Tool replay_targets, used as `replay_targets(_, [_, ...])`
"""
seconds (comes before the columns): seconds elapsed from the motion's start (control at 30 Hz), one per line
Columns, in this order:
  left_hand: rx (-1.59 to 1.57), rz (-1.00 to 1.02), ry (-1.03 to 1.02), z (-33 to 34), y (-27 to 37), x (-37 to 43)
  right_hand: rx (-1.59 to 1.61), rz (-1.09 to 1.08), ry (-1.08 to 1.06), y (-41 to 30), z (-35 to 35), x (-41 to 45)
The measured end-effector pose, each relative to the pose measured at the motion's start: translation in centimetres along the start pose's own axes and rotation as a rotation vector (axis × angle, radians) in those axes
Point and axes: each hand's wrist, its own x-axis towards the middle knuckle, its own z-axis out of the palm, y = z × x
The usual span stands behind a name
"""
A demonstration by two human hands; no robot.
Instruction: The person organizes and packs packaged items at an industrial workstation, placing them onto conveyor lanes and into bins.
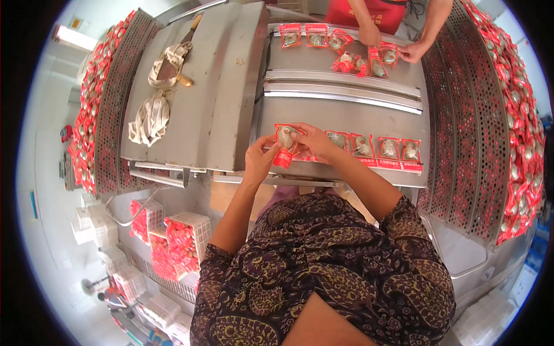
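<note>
Between my two hands is a red-edged clear plastic pouch [285, 140] with a pale, egg-like item inside. My left hand [261, 158] pinches its lower left side, while my right hand [314, 140] grips its upper right side. Right of my hands, a row of similar filled pouches [362, 145] lies along the near edge of the metal sealing table [298, 110], their red printed ends towards me. Part of another red pouch shows beneath my right hand. Metal sealing bars [342, 95] cross the table beyond my hands.
Across the table, a co-worker's hands [411, 52] handle more pouches [377, 67]. A metal lid [207, 95] at left bears crumpled cloths [151, 119] and a wooden-handled tool [192, 28]. Perforated metal bins [463, 121] heaped with pouches flank both sides. White crates [197, 220] stand lower left.
</note>
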Motion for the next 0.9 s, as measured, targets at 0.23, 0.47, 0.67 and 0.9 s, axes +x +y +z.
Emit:
replay_targets(0.23, [0.024,-0.005,-0.161,-1.8,-0.3,5.4,0.069,-0.072,-0.003,-0.2,-1.7,3.2])
replay_targets(0.47, [-0.040,-0.057,-0.253,-1.7,-1.7,9.2,-0.321,-0.008,0.091,-0.7,-3.1,6.3])
replay_targets(0.67, [-0.143,-0.167,-0.253,-2.1,-1.1,10.7,-0.253,0.183,0.258,-1.6,-2.1,7.4])
replay_targets(0.9, [-0.250,-0.142,-0.227,-2.1,-1.5,12.4,-0.115,0.105,0.275,-0.1,-3.4,9.5])
